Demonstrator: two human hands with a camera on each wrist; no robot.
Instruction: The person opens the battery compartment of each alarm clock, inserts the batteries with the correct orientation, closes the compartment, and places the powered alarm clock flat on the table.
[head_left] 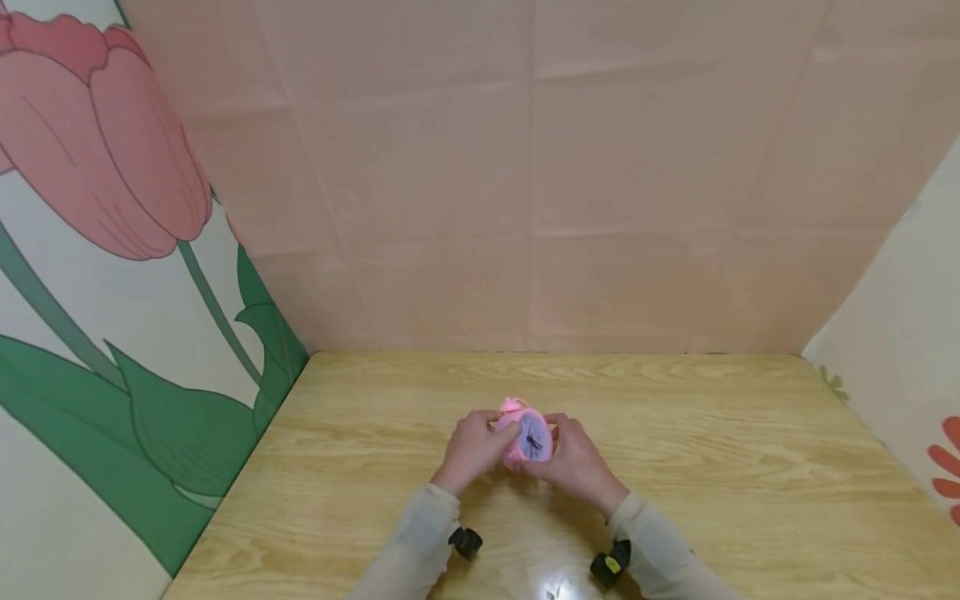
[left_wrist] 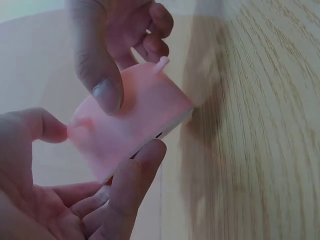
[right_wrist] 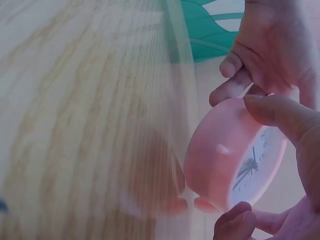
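Observation:
A small pink alarm clock [head_left: 536, 433], with a pale face and dark hands, is held between both hands just above the table [head_left: 360, 467]. Its face is turned up toward the head camera. My left hand [head_left: 474, 448] grips the clock's left side, its thumb lying at the edge of the face. From the other side my right hand [head_left: 576, 465] holds the clock at its rim and lower edge. The left wrist view shows the pink casing [left_wrist: 155, 92] with fingers of both hands on it. A short foot or knob [right_wrist: 222, 149] juts from the casing in the right wrist view.
A plain pinkish sheet [head_left: 525, 208] hangs behind the table. On the left stands a wall panel [head_left: 112, 267] painted with tulips, and on the right a white wall [head_left: 885, 333] with a red flower. Black wrist cameras [head_left: 466, 543] sit on both sleeves.

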